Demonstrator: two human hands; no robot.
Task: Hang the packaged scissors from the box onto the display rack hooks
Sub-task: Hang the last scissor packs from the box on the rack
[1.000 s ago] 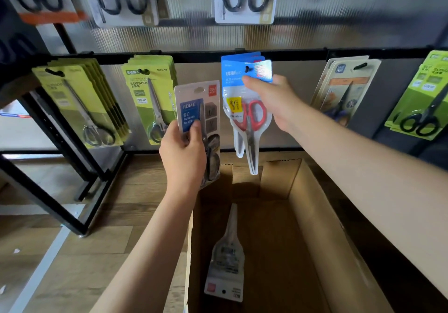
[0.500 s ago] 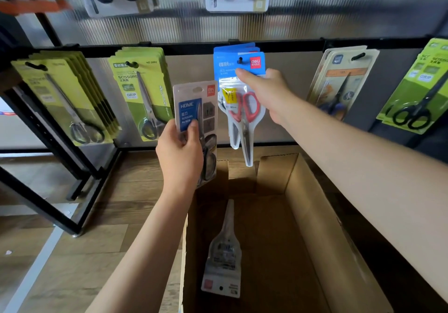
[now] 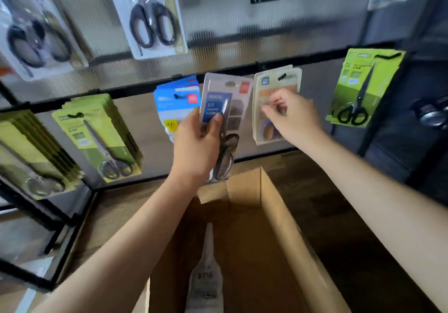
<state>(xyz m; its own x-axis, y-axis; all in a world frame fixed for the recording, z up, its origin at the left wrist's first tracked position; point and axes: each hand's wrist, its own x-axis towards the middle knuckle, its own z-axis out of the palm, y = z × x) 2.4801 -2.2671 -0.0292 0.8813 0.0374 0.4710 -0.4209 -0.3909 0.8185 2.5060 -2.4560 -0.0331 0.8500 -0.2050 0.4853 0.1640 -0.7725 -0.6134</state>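
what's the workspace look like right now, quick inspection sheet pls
surface: wood-look floor under the rack; no table seen
job's things: grey scissors pack held up between the blue packs and beige packs, not on a hook; one pack lies in the cardboard box
clutter: nothing seen
grippers: left hand grips the grey pack; right hand in front of the beige packs, fingers loosely curled, blurred, contact unclear
cables: nothing seen
surroundings: black display rack with green packs at left and far right; black-handled scissors hang above
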